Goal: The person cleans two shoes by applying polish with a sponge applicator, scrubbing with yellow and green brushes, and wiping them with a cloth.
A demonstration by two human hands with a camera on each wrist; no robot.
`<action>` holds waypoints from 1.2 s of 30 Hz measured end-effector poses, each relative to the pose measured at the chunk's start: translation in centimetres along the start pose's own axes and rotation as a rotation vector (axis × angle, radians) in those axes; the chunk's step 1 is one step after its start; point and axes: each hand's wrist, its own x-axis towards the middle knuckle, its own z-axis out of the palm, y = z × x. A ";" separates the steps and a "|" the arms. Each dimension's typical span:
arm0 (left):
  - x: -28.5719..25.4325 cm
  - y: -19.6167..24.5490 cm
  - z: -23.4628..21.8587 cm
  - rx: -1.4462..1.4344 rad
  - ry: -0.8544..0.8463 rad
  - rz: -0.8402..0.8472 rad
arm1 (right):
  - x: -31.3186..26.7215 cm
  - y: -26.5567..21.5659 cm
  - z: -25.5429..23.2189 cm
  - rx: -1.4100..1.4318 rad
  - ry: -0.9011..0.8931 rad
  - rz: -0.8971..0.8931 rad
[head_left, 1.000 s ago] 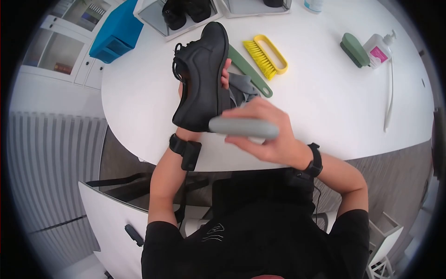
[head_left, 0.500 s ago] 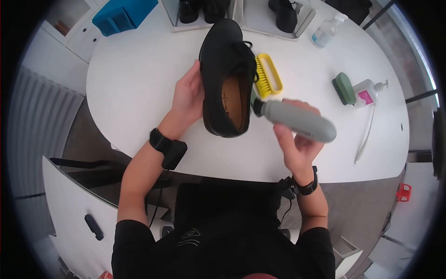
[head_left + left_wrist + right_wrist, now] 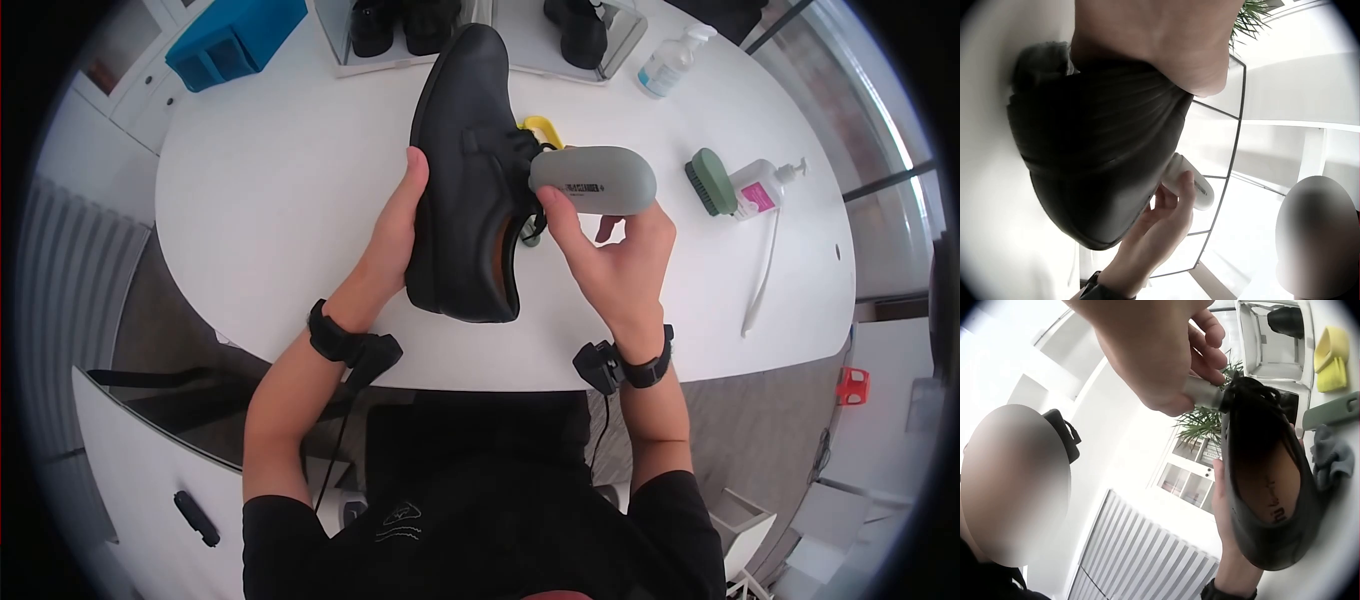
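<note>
Black shoe, held above the white surface, toe pointing away from me, its opening turned to the right; the right wrist view shows a tan insole. With my left hand I grip the shoe from its left side, thumb along the upper and fingers clamped round it. With my right hand I hold a grey bottle, thumb and fingers closed on opposite sides; its dark end lies at the laces, though I cannot tell whether it touches them. Beyond, partly hidden in the head view: a yellow brush. The right wrist view adds a green handle and, beside it, a grey cloth. To the right, a green brush lies beside a pink-labelled pump bottle, with a thin white stick near them. Far side: open boxes containing black footwear, and a blue container.
</note>
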 end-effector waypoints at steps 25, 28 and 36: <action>0.7 -1.8 -1.2 0.083 -0.115 0.051 | 0.3 -2.0 2.4 0.133 -0.082 -0.041; 0.8 -1.6 -0.9 0.196 -0.100 0.184 | 0.3 -1.9 2.0 0.129 -0.175 -0.197; 1.5 -2.0 -1.6 0.270 0.073 0.278 | -1.6 -3.5 -0.1 0.010 -0.611 -0.476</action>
